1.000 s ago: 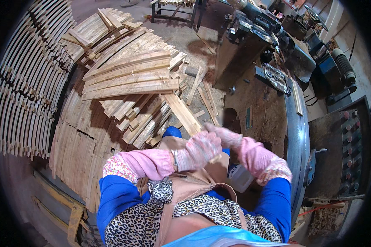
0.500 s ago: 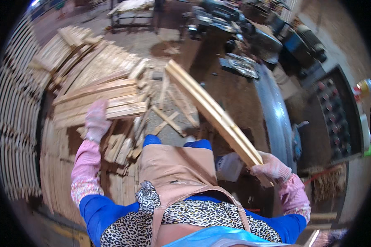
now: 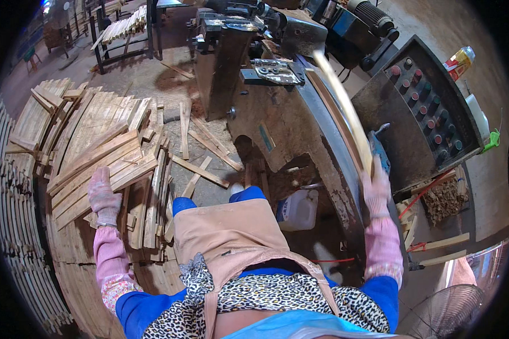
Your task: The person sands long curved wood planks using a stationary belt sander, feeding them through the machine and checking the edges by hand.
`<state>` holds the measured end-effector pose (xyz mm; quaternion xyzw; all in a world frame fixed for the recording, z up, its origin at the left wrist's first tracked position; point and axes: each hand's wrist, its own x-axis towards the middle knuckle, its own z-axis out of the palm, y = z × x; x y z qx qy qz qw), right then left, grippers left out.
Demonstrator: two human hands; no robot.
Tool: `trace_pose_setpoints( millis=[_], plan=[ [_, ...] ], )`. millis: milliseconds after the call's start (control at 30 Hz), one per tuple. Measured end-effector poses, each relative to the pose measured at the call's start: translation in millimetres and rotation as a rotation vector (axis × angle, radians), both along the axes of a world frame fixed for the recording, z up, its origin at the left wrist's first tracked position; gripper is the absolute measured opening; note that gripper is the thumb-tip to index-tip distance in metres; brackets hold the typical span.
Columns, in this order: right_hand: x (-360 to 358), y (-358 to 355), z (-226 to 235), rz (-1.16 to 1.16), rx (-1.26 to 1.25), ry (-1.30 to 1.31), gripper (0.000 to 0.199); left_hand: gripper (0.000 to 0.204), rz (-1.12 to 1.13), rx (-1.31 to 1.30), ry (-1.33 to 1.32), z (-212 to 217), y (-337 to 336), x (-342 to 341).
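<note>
My left hand [image 3: 103, 199] lies with its fingers stretched out on a stack of pale wooden strips [image 3: 112, 164], near the stack's front end. It wears a pinkish work glove. My right hand [image 3: 375, 191], gloved too and a little blurred, grips the near end of a long pale wooden strip [image 3: 353, 116]. That strip points away from me above the long metal bed [image 3: 328, 125] of a machine. Alongside it runs a brown edge; I cannot tell if this is a second strip or part of the machine.
Right of the bed stands a control panel [image 3: 424, 107] with several buttons. A motor [image 3: 370, 17] sits behind. A white plastic jug [image 3: 298, 210] stands below the bed. Loose wood pieces [image 3: 201, 169] litter the floor ahead, and slatted stacks [image 3: 18, 226] line the left. A fan [image 3: 449, 308] is at lower right.
The view has turned toward the machine. My right hand has carried its wood from in front of my knees rightward and forward over the bed. My left hand is still at the stack.
</note>
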<state>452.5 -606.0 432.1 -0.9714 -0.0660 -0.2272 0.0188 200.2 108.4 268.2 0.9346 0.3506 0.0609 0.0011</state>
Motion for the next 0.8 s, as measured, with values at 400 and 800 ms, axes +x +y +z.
trace_pose_setpoints(
  millis=[400, 800],
  plan=[
    [122, 49, -11, 0.24, 0.253, 0.026, 0.052, 0.086, -0.01, 0.006, -0.035, 22, -8, 1],
    [-116, -92, -16, 0.084, 0.093, -0.056, 0.036, 0.089, -0.104, 0.06, -0.065, 2, 0, -1]
  ],
)
